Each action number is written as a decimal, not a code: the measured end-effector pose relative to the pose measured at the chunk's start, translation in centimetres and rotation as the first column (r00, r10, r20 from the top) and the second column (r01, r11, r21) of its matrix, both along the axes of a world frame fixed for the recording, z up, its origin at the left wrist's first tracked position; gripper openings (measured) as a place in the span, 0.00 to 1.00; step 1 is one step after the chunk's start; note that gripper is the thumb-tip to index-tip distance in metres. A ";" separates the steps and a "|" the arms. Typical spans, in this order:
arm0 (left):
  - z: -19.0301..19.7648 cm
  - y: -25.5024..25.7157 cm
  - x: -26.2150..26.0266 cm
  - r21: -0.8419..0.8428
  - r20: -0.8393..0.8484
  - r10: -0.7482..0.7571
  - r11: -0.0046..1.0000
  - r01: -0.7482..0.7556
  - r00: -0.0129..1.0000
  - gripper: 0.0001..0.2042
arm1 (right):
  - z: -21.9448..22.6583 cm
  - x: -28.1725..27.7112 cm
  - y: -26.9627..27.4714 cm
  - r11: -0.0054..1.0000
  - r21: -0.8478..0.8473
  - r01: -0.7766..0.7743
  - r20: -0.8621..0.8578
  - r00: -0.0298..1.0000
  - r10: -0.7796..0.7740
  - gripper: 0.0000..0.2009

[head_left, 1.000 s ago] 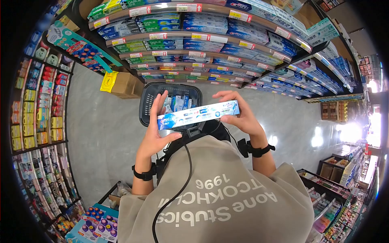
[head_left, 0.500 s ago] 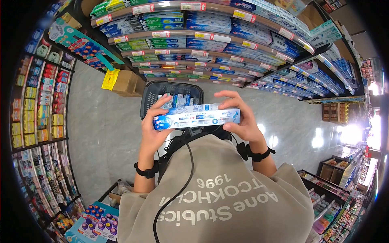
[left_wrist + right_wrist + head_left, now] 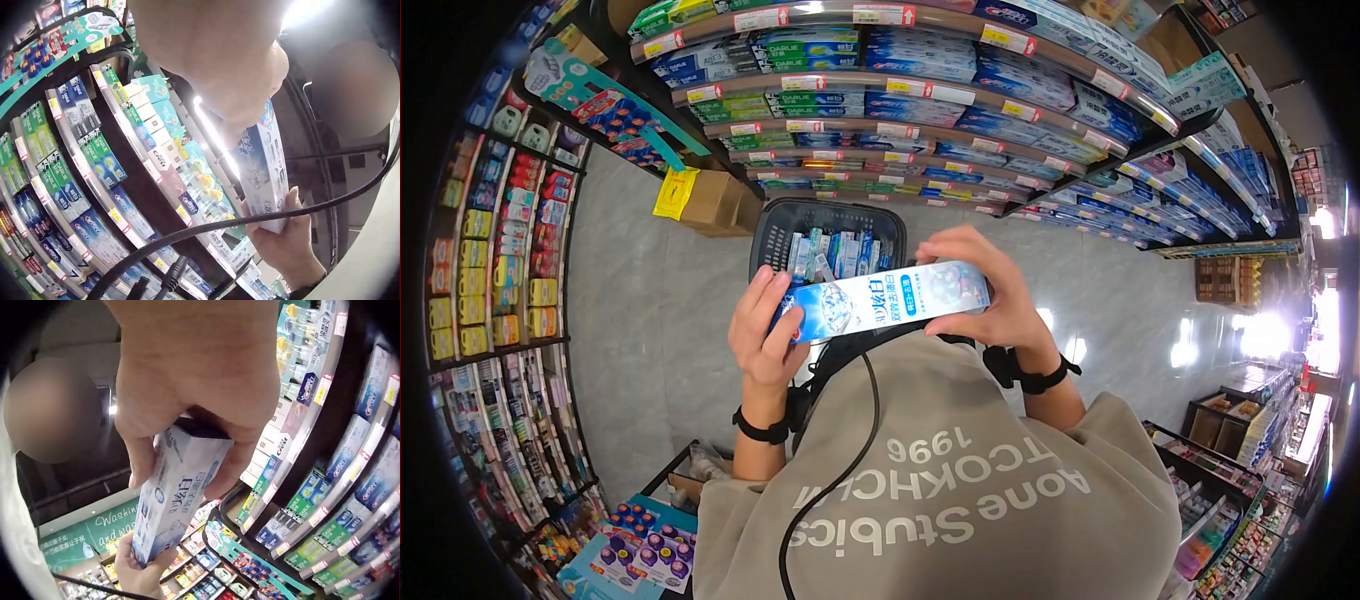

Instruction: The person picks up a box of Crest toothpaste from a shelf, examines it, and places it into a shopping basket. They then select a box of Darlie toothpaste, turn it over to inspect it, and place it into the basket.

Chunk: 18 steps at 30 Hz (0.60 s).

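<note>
A long white-and-blue toothpaste box (image 3: 870, 303) is held level in front of the chest, its broad printed face turned up. My left hand (image 3: 763, 330) grips the box's left end, fingers curled over it. At the other end my right hand (image 3: 988, 290) pinches the box between thumb and fingers. The right wrist view shows the same toothpaste box (image 3: 181, 487) from its end, with the right hand (image 3: 200, 381) around the near end. Below and beyond the box stands a dark shopping basket (image 3: 772, 235) holding several toothpaste boxes (image 3: 840, 250).
Shelves (image 3: 920, 87) stacked with toothpaste boxes rise ahead. A cardboard carton (image 3: 722, 203) with a yellow bag stands on the floor left of the basket. More stocked shelves (image 3: 500, 270) line the left side. A black cable (image 3: 868, 420) hangs down over the shirt.
The toothpaste box has been rolled, so a different broad face now points up. The left hand's fingers have moved from beside its end to curl over it. The right hand stays at its end.
</note>
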State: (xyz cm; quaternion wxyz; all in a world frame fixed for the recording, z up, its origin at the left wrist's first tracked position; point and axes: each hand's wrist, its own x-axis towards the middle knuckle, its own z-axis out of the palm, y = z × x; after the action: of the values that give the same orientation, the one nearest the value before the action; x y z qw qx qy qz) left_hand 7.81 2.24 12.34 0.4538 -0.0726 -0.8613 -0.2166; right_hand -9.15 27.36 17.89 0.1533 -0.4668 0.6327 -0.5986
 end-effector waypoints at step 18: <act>0.9 -2.2 -0.8 -0.119 0.248 0.066 0.992 -0.037 0.967 0.21 | -4.2 -1.2 -0.3 0.954 0.095 0.286 0.152 0.943 -0.297 0.26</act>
State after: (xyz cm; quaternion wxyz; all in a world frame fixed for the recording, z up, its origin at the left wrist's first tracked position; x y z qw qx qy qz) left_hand 7.04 0.02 13.25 0.3417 -0.0480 -0.9244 -0.1629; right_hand -10.34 27.01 13.66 0.1314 -0.3112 0.7010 -0.6281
